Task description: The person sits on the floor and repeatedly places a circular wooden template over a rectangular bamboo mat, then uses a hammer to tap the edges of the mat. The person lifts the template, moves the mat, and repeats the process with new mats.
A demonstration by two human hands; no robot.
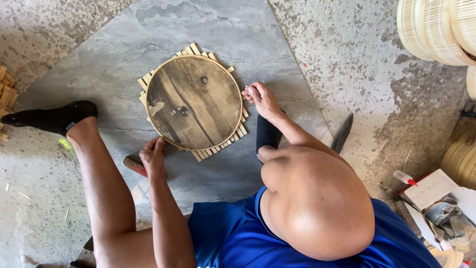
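Note:
A round dark wooden disc (193, 101) with a thin pale hoop round its rim lies flat on a mat of bamboo slats (218, 146) on the grey floor slab. My left hand (153, 155) grips the disc's near-left rim with curled fingers. At the disc's right rim, my right hand (260, 98) has its fingertips pinched together beside the slat ends. Whether something thin is between those fingers I cannot tell. My bare knees and blue shorts fill the lower part of the view.
A dark blade (342, 132) lies on the floor to the right. A red-handled tool (134, 165) lies by my left hand. Stacked bamboo baskets (436, 30) stand top right, loose slats (5, 94) far left, and a white box with cloth (432, 189) lower right.

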